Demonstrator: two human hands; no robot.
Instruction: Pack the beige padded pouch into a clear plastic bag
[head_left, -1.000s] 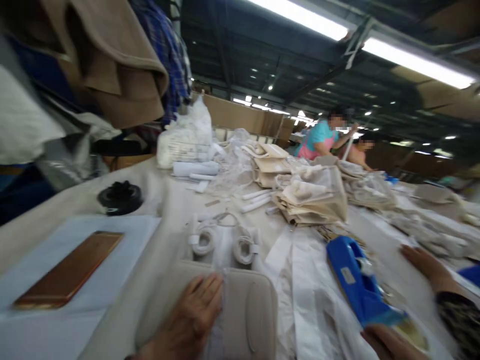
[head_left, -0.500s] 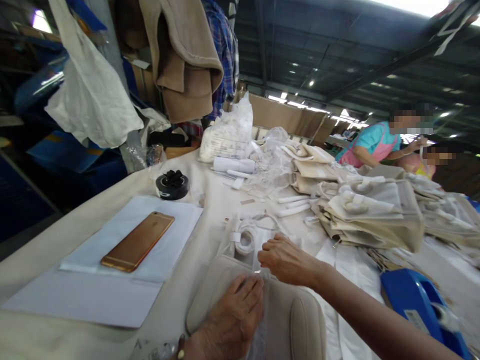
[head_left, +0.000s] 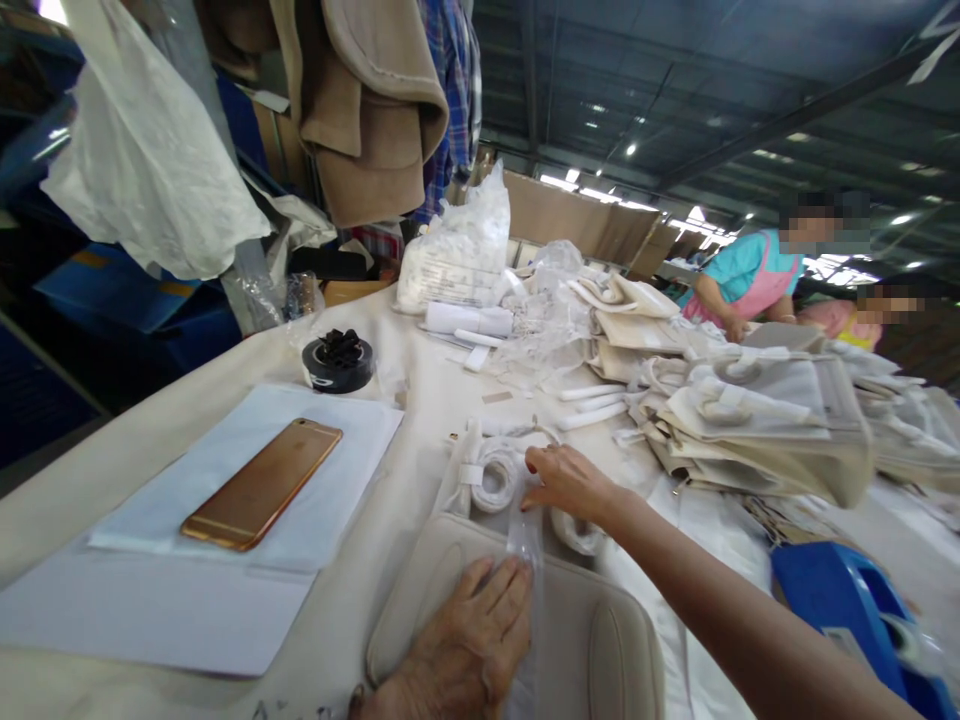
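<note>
A cream bag [head_left: 566, 620] lies flat in front of me, its padded panel toward me. A clear plastic strip [head_left: 527, 535] runs lengthwise over its middle. My left hand [head_left: 472, 640] rests flat on the panel, its fingers pressing the strip. At the bag's far edge, my right hand [head_left: 566, 483] hovers by the strip's far end, thumb and forefinger apart. Whether it touches the strip I cannot tell. Just left of it sits a white wrapped coil [head_left: 495, 475]; another wrapped loop [head_left: 577, 532] shows below the right wrist.
Left on the cloth-covered table lie a gold phone [head_left: 262, 485] on white sheets [head_left: 360, 460] and a black tape roll [head_left: 337, 365]. Stacked cream bags [head_left: 772, 430] and a blue tape dispenser [head_left: 840, 610] are at right. A co-worker in a pink apron [head_left: 769, 280] stands beyond.
My right hand's thumb and forefinger have spread, and the hand has moved slightly up and away from my left hand. My left hand stays on the bag. The view has shifted a little.
</note>
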